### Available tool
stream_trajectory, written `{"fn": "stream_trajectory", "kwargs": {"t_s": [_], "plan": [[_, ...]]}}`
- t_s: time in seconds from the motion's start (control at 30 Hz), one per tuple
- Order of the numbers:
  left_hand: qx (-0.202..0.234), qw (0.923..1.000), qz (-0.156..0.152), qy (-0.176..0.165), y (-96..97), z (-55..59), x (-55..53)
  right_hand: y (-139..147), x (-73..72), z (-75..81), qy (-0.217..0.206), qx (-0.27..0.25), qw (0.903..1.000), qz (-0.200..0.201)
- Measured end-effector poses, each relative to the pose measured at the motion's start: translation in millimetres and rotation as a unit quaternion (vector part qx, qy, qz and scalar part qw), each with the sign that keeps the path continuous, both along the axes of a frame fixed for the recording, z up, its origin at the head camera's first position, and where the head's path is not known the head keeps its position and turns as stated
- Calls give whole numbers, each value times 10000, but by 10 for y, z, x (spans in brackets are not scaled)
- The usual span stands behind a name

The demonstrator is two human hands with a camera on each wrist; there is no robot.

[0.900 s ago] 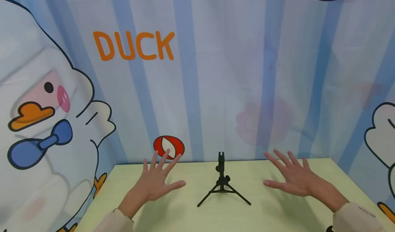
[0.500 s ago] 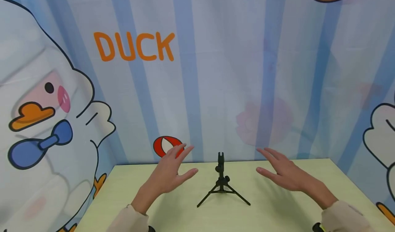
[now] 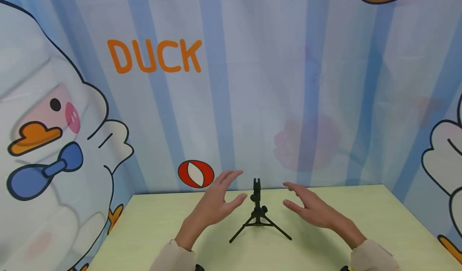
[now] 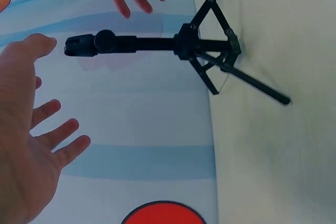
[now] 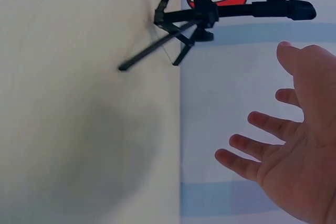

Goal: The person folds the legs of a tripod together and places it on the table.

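Observation:
A small black tripod stand (image 3: pixel 258 213) stands upright on the table with its legs spread; two knobs and a forked top show on its post. My left hand (image 3: pixel 216 203) hovers to its left, fingers relaxed and apart from it. On the other side my right hand (image 3: pixel 315 209) hangs in the air, its thumb and fingers parted around nothing. Sideways in the left wrist view, the tripod stand (image 4: pixel 186 43) lies beyond the left thumb. Likewise in the right wrist view, the tripod stand (image 5: pixel 210 14) is just past the right thumb without contact.
The pale yellow table (image 3: pixel 325 247) ends at a blue-and-white striped curtain (image 3: pixel 260 102) close behind the tripod stand. Printed on the curtain are a large duck, the word DUCK and a red ball (image 3: pixel 196 174).
Both hands have moved inward toward the tripod stand, the left one rightward and the right one leftward. Their widely spread fingers have drawn closer together. The tripod stand stays in place.

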State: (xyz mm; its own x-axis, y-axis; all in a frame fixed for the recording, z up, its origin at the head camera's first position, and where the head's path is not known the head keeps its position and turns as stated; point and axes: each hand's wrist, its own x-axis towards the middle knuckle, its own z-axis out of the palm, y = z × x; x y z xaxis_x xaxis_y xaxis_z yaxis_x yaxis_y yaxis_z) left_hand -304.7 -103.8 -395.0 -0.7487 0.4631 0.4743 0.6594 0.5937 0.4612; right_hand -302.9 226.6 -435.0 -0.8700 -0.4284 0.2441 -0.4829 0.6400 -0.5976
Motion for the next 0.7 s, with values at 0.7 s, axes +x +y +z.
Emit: {"fn": "stream_trajectory", "kwargs": {"t_s": [0.7], "plan": [[1639, 9822, -832, 379, 503, -404, -151, -328, -57, -611, -1733, -1284, 9749, 561]]}}
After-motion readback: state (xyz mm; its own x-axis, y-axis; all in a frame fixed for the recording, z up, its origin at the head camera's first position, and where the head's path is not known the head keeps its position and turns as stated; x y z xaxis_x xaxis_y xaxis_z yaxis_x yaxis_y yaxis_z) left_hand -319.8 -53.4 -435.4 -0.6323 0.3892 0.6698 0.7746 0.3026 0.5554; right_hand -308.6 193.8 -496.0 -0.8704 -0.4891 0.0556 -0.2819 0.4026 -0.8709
